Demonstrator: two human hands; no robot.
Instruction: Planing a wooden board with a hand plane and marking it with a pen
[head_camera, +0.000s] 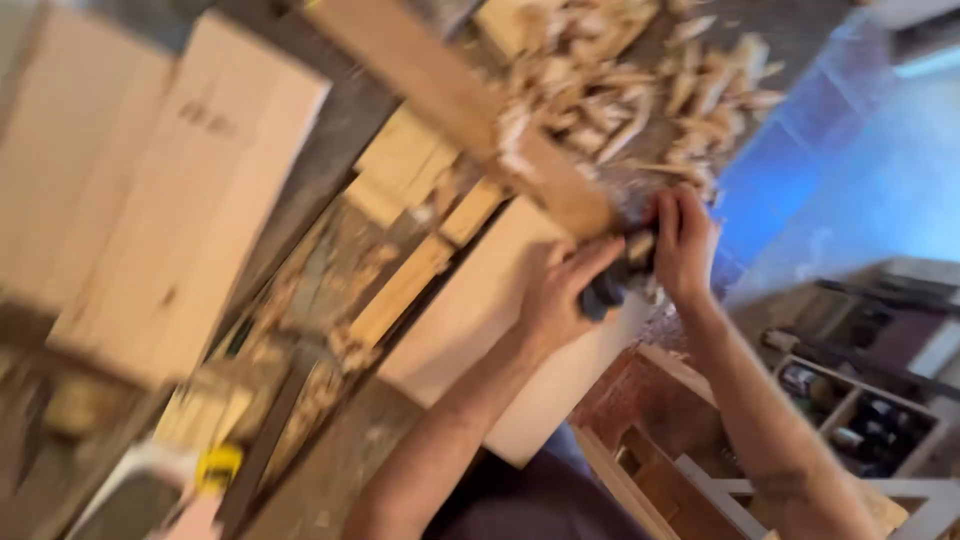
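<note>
Both forearms bare to past the elbow, no sleeves showing. Left hand (553, 300) and right hand (683, 245): no gloves; rings or watch can't be made out, frame is blurred. Dark purplish garment (530, 505) on the torso, below the left hand.

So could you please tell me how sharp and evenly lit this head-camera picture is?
Head view: strong motion blur smears everything; the pale wooden boards and curled wood shavings lack edges; both hands, left hand and right hand, stay recognisable; a blue cast washes the right side.
</note>
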